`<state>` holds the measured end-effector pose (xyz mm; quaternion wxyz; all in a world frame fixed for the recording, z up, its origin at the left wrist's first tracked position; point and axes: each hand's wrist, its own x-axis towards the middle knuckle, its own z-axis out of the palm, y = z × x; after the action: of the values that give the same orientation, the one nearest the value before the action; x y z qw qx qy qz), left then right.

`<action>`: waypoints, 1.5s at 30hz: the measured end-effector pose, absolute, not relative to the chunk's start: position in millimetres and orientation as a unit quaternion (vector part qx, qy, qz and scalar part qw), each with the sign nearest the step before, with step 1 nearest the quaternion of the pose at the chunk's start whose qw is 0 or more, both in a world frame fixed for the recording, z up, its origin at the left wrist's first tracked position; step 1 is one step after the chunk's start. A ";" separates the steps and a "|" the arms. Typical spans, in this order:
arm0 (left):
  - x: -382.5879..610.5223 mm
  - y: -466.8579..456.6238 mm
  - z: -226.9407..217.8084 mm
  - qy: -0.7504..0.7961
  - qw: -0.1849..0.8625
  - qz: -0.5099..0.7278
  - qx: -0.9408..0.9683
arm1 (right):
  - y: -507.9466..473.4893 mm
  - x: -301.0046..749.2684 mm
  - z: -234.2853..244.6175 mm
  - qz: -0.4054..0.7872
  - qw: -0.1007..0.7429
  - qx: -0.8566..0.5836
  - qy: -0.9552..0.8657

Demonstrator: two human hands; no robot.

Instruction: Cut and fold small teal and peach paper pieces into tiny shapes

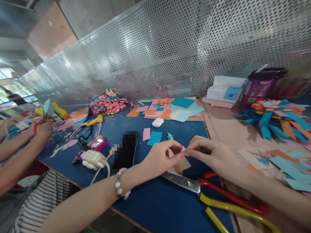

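My left hand (161,158) and my right hand (210,153) meet above the blue table (155,200), both pinching a small tan piece of paper (181,163) between thumb and fingers. A beaded bracelet (120,186) sits on my left wrist. Just below the paper lie large scissors (206,191) with red and yellow handles.
A black phone (126,150), a white plug and cable (94,158) and a white earbud case (157,122) lie to the left. Coloured paper sheets (175,110) and paper flowers (108,103) sit by the perforated metal wall. Another person's hand (43,129) works at far left. A tissue box (225,89) stands at right.
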<state>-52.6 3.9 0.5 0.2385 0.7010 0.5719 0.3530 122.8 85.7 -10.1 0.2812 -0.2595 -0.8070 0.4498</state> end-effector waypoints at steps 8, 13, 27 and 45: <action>-55.4 4.0 0.3 0.564 0.309 0.362 0.675 | 82.9 121.1 -11.7 0.402 0.275 -0.235 -0.841; -58.8 9.5 -2.7 0.550 0.376 0.412 0.622 | 79.4 120.4 -14.6 0.351 0.317 -0.224 -0.852; -57.5 8.9 -2.5 0.542 0.413 0.449 0.578 | 73.4 120.1 -27.6 0.200 0.404 -0.186 -0.873; -58.7 7.6 -3.3 0.512 0.420 0.451 0.598 | 72.5 119.5 -26.5 0.166 0.417 -0.197 -0.871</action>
<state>-58.7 7.6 -3.3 0.4197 0.5981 0.5123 0.4512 119.5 72.5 -26.5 0.4173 -0.1968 -0.8714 0.1664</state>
